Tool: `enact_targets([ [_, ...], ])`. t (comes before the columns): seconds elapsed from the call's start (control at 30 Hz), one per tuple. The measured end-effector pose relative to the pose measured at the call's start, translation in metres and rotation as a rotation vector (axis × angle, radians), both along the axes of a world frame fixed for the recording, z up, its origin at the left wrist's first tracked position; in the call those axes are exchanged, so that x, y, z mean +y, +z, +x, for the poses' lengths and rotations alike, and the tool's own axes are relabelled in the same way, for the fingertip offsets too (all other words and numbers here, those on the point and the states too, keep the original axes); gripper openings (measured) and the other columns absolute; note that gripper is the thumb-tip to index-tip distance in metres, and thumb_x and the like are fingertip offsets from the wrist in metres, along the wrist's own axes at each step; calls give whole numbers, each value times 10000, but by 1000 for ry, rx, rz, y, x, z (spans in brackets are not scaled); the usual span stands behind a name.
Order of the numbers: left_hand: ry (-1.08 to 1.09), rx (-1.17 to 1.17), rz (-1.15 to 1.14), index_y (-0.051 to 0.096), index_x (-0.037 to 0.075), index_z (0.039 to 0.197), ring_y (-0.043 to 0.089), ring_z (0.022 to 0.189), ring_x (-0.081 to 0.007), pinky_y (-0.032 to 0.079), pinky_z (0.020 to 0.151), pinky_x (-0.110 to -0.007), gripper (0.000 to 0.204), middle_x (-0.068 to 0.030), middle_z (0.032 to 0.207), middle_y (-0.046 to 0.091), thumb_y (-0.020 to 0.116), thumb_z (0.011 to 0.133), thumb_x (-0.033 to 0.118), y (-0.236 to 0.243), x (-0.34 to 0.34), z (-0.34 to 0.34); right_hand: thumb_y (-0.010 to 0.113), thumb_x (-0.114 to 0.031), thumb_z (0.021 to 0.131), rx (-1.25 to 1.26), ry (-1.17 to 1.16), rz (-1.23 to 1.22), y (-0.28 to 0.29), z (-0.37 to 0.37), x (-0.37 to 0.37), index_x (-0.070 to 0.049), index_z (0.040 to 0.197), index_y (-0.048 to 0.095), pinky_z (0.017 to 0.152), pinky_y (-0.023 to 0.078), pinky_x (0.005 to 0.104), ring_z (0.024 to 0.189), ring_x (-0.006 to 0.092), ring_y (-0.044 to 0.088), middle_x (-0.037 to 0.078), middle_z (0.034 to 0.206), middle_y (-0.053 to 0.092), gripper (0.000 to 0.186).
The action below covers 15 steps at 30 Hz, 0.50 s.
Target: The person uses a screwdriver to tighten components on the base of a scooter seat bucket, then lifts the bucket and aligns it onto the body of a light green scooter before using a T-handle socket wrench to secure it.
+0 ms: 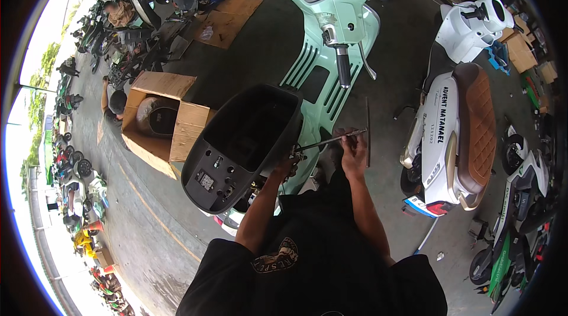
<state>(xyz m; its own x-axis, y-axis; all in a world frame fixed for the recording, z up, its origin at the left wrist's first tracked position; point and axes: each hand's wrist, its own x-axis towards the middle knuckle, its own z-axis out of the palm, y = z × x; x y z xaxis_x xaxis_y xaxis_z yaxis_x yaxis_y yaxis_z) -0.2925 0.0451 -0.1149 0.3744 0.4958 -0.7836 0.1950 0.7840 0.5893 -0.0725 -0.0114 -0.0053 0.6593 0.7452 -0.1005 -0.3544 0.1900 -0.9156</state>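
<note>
A mint-green scooter (340,17) stands in front of me with its black under-seat storage bin (204,183) exposed. In my right hand (354,153) is a T-handle wrench (325,141), gripped near its long crossbar. The shaft runs leftward to the scooter's side, just below the bin's right edge. My left hand (286,166) is at the shaft's far end, close against the body. Its fingers are dark and partly hidden, so I cannot make out whether they grip the shaft or a part there.
Left of the bin sits an open cardboard box (148,144) with a rounded part inside. A person (115,103) is low behind it. To the right stand a white scooter with a brown quilted seat (476,132) and a green-and-white one (509,230). Flattened cardboard (228,20) lies farther off.
</note>
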Motion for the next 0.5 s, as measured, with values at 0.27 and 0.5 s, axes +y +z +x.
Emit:
enact_targets([
  [0.27, -9, -25, 8, 265, 287, 1415, 368, 465, -66, 315, 385, -208, 596, -63, 1026, 627, 516, 909, 96, -6, 0, -7, 585, 62, 855, -351, 51, -375, -12, 2, -4, 30, 1018, 559, 770, 503, 251, 885, 162, 641, 104, 971, 647, 168],
  [0.5, 4, 2, 4, 280, 276, 1406, 364, 459, -67, 312, 382, -209, 591, -57, 1021, 623, 521, 899, 92, -1, 0, 0, 590, 33, 868, -234, 37, -115, -7, 1, -3, 31, 1001, 562, 741, 512, 252, 787, 132, 636, 86, 891, 663, 136],
])
